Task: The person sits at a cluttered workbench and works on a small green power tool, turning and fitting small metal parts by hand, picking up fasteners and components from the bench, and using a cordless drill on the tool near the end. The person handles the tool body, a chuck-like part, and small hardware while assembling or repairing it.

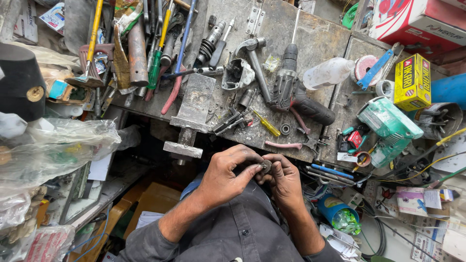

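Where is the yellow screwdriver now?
In the head view the yellow screwdriver lies on the workbench, just above the hands, left of a small metal ring and below the black drill.

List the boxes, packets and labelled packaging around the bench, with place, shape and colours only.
Yellow box: right side of bench, small upright carton, yellow with red panels.
Red carton: top right corner, large, red and white.
Printed packets: lower right, flat cards, white and pink.
Packet: top left, small, white, blue and red.

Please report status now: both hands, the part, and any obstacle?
Left hand and right hand together grip small round metal part. Held over lap, below cluttered workbench. Nothing obstructing.
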